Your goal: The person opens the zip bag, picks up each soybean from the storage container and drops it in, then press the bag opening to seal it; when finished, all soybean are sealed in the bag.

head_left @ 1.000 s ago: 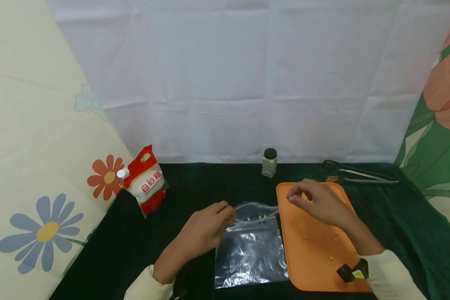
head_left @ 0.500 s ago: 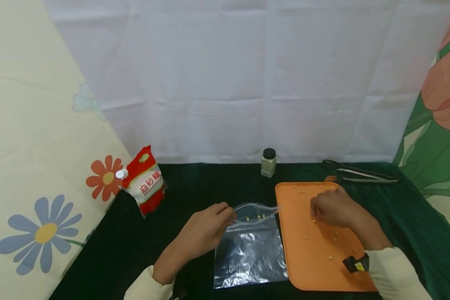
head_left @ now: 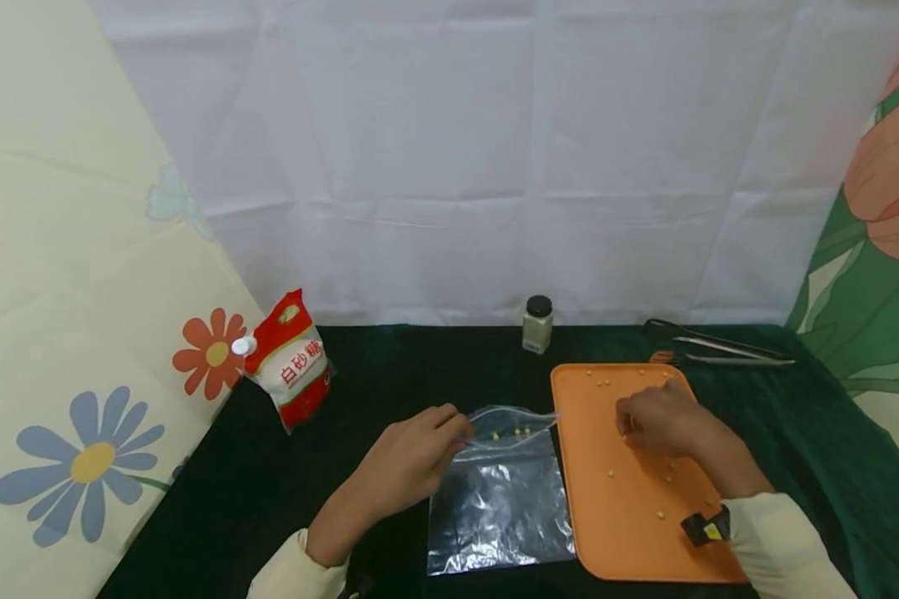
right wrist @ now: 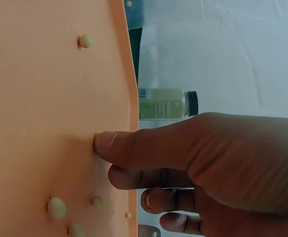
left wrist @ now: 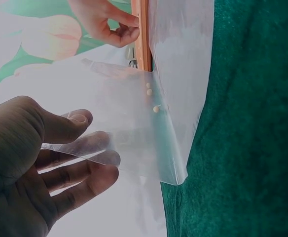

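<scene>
"Orange plastic tray point(head_left: 607, 532), rectangular with rounded corners: what do you read there on the remote feed?"

"I see small, round, pale-yellow beads point(head_left: 611, 474) scattered over it. The right hand point(head_left: 663, 420) reaches down to its surface, thumb and forefinger drawn narrowly together; I cannot tell whether a bead lies between them."

"And the left hand point(head_left: 412, 453)?"

"It pinches the mouth edge of a clear, flat plastic zip bag point(head_left: 502, 507), which lies on the dark-green, cloth-covered bench point(head_left: 389, 366), just left of the tray. From my distant station I make out several more beads showing through the film near the parted mouth."

"What is placed farther off?"

"A squarish bottle point(head_left: 537, 333) with pale contents and a black lid, upright, beyond the bag. Well apart, on the left, rests a tilted red-and-white packet point(head_left: 292, 366) with a white cap."
</scene>
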`<state>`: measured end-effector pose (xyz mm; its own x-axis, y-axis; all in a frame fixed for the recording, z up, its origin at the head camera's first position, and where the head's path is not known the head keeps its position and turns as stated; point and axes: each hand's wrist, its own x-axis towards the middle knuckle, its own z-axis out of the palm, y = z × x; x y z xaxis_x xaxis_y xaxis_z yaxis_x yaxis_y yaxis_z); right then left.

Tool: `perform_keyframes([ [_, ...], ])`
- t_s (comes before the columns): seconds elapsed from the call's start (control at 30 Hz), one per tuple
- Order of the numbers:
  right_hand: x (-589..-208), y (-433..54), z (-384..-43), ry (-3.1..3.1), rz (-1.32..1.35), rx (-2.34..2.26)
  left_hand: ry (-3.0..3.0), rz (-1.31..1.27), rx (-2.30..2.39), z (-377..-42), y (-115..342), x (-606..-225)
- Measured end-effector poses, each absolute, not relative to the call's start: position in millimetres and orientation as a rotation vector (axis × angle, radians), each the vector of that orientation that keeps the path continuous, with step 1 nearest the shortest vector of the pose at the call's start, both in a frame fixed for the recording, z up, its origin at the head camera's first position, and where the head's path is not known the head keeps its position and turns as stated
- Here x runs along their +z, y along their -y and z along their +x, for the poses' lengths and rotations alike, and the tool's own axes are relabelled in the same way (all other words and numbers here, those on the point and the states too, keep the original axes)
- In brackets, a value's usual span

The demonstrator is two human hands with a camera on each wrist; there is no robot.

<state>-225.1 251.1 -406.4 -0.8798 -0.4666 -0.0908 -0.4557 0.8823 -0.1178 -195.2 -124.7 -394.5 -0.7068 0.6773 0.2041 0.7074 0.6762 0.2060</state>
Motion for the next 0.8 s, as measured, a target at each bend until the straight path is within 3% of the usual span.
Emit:
perform_keyframes([
  [0.2, -404, -251, -229, -3.024, -0.787, -0.312, 2.775, -1.143, -0.398, -195, 124, -395],
  [0.5, -397, -232, -227, -2.842, -1.0, -1.162, 2.76, -1.156, -0.398, -195, 125, -397],
  [0.8, -394, -207, -220, -2.705, -1.079, -1.339, 2.754, -1.162, -0.404, -195, 125, -396],
])
